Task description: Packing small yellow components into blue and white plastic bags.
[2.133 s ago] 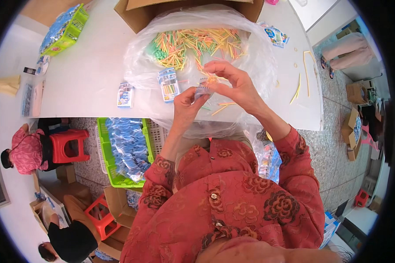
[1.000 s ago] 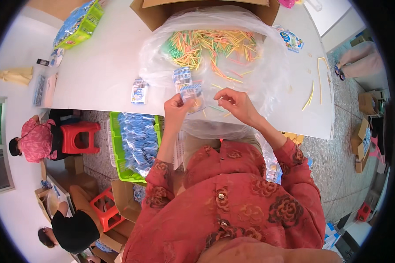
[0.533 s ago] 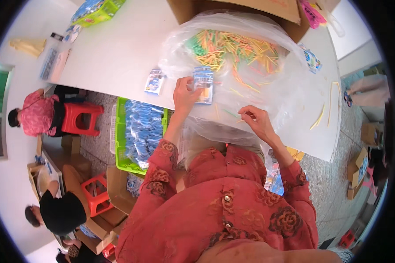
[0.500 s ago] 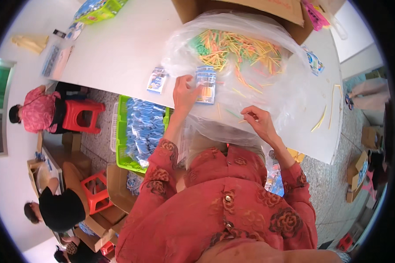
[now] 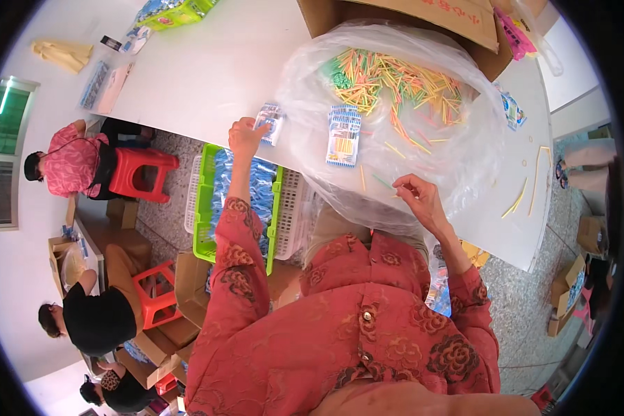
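Note:
At the table's front edge, my left hand (image 5: 245,136) has loosely curled fingers, its thumb apart and reaching over the edge of a small blue-and-white packet (image 5: 271,123). Further right, several overlapping packets of the same kind (image 5: 344,136) lie on clear plastic. My right hand (image 5: 420,197) is over the front of the plastic, thumb and fingertips pinched on what looks like a thin yellow stick, mostly hidden. Close to those fingertips lies a green stick (image 5: 381,181). Beyond the hands, a big clear plastic bag (image 5: 301,76) lies spread open under a heap of thin pink, yellow and green sticks (image 5: 395,80).
Below the left forearm stands a green crate (image 5: 202,208) of blue packets, beside a white basket (image 5: 295,215). A cardboard box (image 5: 416,12) sits behind the bag. Loose yellow strips (image 5: 516,197) lie at right. Other people sit at left near red stools (image 5: 145,173).
My left hand has moved left from the overlapping packets to the single packet. My right hand stays pinched in nearly the same place. The whole view has shifted slightly.

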### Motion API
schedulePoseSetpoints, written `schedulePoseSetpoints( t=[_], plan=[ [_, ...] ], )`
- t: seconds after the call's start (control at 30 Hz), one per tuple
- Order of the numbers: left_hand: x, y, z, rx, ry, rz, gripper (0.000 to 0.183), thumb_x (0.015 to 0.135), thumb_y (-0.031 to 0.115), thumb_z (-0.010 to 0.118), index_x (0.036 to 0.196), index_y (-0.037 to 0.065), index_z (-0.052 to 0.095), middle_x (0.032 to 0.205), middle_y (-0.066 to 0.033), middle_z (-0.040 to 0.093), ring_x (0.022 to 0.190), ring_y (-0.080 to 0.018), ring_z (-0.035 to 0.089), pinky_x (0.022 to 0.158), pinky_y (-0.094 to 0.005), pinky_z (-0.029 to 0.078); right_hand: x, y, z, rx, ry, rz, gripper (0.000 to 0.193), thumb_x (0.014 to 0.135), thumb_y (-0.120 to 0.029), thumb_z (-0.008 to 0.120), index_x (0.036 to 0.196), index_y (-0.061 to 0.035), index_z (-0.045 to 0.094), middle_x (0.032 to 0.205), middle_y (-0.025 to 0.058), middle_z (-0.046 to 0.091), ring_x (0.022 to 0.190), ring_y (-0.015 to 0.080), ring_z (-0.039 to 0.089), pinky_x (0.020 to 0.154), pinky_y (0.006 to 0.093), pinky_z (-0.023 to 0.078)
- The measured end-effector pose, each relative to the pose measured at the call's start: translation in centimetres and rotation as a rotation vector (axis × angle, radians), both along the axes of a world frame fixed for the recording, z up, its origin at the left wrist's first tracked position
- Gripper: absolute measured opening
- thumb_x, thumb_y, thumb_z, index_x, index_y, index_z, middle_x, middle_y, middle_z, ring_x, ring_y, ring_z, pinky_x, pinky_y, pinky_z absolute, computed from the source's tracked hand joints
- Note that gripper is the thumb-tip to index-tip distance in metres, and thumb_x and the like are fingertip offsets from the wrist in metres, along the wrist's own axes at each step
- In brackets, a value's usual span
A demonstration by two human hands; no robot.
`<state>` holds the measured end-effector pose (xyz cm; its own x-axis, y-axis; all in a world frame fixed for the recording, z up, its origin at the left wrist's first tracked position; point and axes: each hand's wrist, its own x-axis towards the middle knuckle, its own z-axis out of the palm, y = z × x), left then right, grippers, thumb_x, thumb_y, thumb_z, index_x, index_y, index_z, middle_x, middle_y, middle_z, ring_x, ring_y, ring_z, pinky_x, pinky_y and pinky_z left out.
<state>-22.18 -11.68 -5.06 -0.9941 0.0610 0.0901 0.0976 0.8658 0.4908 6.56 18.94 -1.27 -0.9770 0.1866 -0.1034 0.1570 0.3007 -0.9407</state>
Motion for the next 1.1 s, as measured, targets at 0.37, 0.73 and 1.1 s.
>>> schedulePoseSetpoints(
  t=[0.37,0.73,1.1],
  plan=[
    [2.1,1.4,0.7,-0.101,0.399,-0.031,0.036,0.059,0.028,0.077,0.086,0.007,0.065,0.093,-0.0086,0.062,0.089,-0.0284,0.056,0.076,-0.0392,0.045,0.3,-0.4,0.3,-0.031,0.03,0.009,0.011,0.083,-0.006,0.054,0.09,0.0007,0.059,0.074,0.0027,0.059,0.07,0.0085,0.056,0.066,0.0227,0.045],
    [1.6,0.5,2.5,0.731,0.156,-0.041,0.014,0.072,0.004,0.07,0.08,-0.002,0.06,0.069,-0.0015,0.06,0.059,-0.006,0.051,0.052,-0.0218,0.041,0.2,0.1,1.4,0.058,0.058,-0.032,0.011,0.083,-0.006,0.055,0.091,0.0012,0.058,0.073,0.0049,0.058,0.066,0.0093,0.052,0.063,0.0233,0.044],
    [17.0,9.5,7.7,1.051,-0.321,-0.574,0.014,0.073,-0.005,0.066,0.084,0.0,0.058,0.08,-0.0028,0.061,0.07,-0.0059,0.054,0.065,-0.0204,0.044,-4.6,-0.5,9.0,-0.001,0.305,0.183,0.019,0.082,-0.014,0.061,0.095,-0.0007,0.06,0.086,0.0056,0.064,0.074,0.0102,0.057,0.066,0.0257,0.045]
  ],
)
